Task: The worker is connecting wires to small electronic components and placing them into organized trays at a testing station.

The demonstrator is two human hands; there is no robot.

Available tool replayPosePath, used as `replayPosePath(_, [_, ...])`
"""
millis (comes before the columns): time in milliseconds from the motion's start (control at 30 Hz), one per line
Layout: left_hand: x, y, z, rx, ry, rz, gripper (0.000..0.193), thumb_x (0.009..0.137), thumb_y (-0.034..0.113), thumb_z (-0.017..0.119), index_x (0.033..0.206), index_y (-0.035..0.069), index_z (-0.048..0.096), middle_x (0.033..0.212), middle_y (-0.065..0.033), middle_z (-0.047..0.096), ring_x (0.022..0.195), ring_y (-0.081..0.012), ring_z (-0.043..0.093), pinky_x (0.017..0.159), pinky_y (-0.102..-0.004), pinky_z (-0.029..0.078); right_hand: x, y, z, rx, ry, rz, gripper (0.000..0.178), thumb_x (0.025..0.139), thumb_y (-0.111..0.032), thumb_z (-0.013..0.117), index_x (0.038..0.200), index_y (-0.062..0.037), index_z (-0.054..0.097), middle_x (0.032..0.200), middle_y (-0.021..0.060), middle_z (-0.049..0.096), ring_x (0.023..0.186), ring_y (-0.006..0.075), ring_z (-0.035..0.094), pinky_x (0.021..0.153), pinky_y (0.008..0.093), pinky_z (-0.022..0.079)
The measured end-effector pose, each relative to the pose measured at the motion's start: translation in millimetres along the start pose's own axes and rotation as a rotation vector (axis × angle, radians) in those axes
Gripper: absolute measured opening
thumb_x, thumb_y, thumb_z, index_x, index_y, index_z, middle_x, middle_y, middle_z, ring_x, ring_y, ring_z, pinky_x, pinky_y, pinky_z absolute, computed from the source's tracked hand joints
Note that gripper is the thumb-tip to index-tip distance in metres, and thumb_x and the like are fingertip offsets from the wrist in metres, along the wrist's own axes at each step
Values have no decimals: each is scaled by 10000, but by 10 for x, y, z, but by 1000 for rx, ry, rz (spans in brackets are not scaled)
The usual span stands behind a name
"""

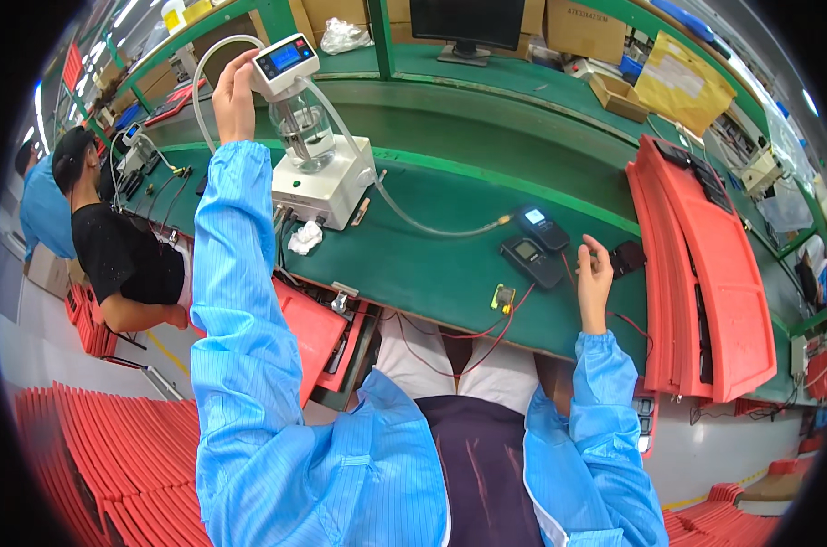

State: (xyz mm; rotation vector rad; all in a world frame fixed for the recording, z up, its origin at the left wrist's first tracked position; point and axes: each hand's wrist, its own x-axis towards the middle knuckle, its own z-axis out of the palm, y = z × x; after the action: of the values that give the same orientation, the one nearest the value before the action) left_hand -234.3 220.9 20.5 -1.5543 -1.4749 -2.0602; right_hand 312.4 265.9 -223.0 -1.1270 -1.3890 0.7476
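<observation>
My left hand (235, 102) is raised at the far left of the bench, its fingers curled against the side of a white display unit (287, 66) with a lit blue screen. That unit sits on top of a clear glass jar (304, 137), which stands on a white base box (326, 187). A clear hose (418, 224) runs from the jar to the dark handheld meter (543, 228) with a lit screen. Beside it lies a second black handheld meter (531, 263). My right hand (595, 281) hovers just right of the meters, fingers apart, holding nothing.
Stacked red trays (696, 273) stand at the right. A small yellow-green part with red wires (502, 298) lies near the front edge. Crumpled white tissue (305, 239) lies by the base box. A co-worker (131, 237) is at the left; a monitor (466, 25) stands behind.
</observation>
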Motion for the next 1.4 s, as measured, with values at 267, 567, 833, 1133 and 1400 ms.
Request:
replayPosePath(267, [-178,-322,-25,5,-64,77,462,900,252,660,1309,57,571,1218,-103,599,1127,-184,558,987,-303,414,-96,15,-120,-205,84,-179,197,953,-164,615,1088,-25,652,973,48,607,813,141,573,669,270,466])
replayPosePath(567, [-2291,-4,19,433,-46,204,490,877,71,641,1343,21,498,1346,-146,499,1214,-278,501,1050,-385,364,-159,261,-288,-320,158,-303,171,959,-166,597,1032,-28,668,969,71,636,884,188,578,752,295,458])
replayPosePath(833, [-3651,441,352,474,-365,143,226,879,-40,559,1052,61,665,985,-94,688,984,-233,646,1082,-466,347,-94,494,-221,-236,119,-268,210,987,-188,562,1024,-14,673,952,64,671,885,155,603,766,281,457])
replayPosePath(1133, [-4072,856,39,143,-108,-391,191,923,-30,535,1064,19,654,940,-82,680,942,-168,632,971,-353,446,-318,484,-236,-123,71,-226,249,1004,-210,545,1051,-4,677,924,42,675,835,91,586,709,238,433])
replayPosePath(1400, [-4487,1126,-37,197,-149,-420,181,958,-12,521,1094,-5,639,947,-72,666,917,-145,617,870,-275,475,-486,699,-311,-88,65,-178,245,994,-214,561,1032,-13,696,868,22,665,784,59,557,646,207,388])
